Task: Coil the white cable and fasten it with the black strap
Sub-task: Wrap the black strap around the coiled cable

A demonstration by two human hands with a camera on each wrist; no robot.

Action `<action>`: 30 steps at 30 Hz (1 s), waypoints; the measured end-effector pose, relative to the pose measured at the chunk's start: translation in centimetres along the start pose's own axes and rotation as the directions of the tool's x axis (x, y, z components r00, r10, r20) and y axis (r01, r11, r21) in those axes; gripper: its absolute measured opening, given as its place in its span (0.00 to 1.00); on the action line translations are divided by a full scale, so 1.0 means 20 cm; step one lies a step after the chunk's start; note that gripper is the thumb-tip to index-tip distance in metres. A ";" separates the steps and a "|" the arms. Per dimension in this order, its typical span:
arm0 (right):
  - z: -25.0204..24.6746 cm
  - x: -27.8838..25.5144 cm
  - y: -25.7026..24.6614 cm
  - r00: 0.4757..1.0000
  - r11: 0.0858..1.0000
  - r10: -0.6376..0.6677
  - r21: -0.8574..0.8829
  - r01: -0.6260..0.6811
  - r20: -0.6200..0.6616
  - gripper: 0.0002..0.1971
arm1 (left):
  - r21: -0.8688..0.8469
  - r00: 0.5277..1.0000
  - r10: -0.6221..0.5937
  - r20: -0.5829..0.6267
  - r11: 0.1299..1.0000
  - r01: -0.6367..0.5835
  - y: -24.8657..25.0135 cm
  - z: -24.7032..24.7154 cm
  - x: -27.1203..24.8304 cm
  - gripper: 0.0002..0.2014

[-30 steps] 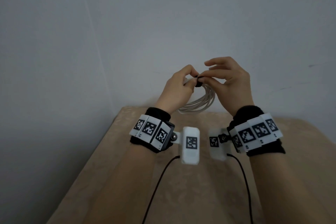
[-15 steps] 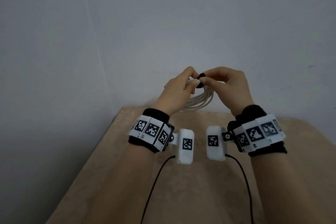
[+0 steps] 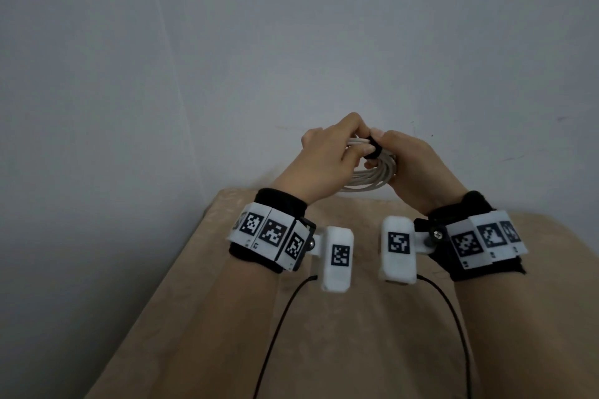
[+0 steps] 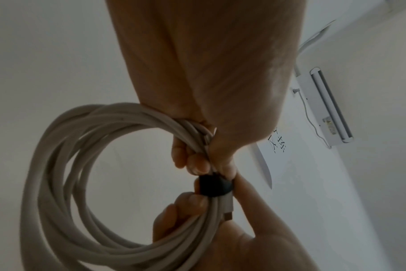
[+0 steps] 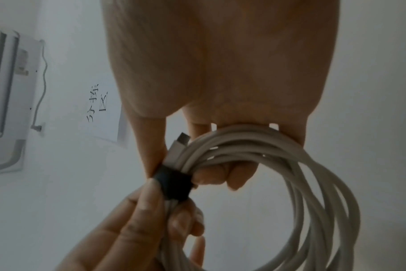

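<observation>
Above the far edge of the table [image 3: 324, 334], both hands meet in mid-air on one bundle. The left hand [image 3: 327, 155] has its fingers [image 4: 197, 163] curled round the gathered turns of the cable [image 3: 372, 176], thumb and fingertips clamped just beside the strap [image 4: 213, 186]. The right hand [image 3: 411, 165] closes on the same bundle from the 3 o'clock side in the head view, its fingers [image 5: 220, 176] hooked through the coil and its thumb pressed against the strap. The strap is wound as a short black band round all the turns, sitting between the two grips and touching fingertips of both hands. Beside it, a cable plug [image 5: 181, 139] sticks out of the bundle on the right hand's side. From the strap the coil hangs as a loose round loop of several white turns, toward 6 o'clock under the hands in the head view, off the table. In the wrist views the loop spreads toward 7 o'clock from the left wrist and toward 5 o'clock from the right. Each wrist carries a black band with white marker tiles and a white camera box [image 3: 337, 257] with a thin black lead. On the wall behind are a paper sheet [image 5: 100, 110] with handwriting and a white unit [image 4: 325, 108].
</observation>
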State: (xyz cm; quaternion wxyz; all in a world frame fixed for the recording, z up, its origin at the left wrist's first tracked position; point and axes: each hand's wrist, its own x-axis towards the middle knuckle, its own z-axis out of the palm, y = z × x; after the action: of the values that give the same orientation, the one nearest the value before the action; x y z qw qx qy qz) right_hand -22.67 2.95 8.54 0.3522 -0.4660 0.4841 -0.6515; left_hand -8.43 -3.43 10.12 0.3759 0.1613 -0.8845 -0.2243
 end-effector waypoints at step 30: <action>0.00 -0.02 0.06 0.984 0.924 0.126 -0.346 -0.163 -0.128 0.12 | -0.514 0.832 -0.555 -0.021 0.720 0.467 -0.21 0.06 -0.02 0.09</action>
State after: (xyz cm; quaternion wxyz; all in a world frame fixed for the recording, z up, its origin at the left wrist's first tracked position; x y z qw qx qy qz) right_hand -22.57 2.91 7.29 0.2837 -0.4504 0.6443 -0.5491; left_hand -8.52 -6.40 6.99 0.4027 0.3184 -0.6826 -0.5201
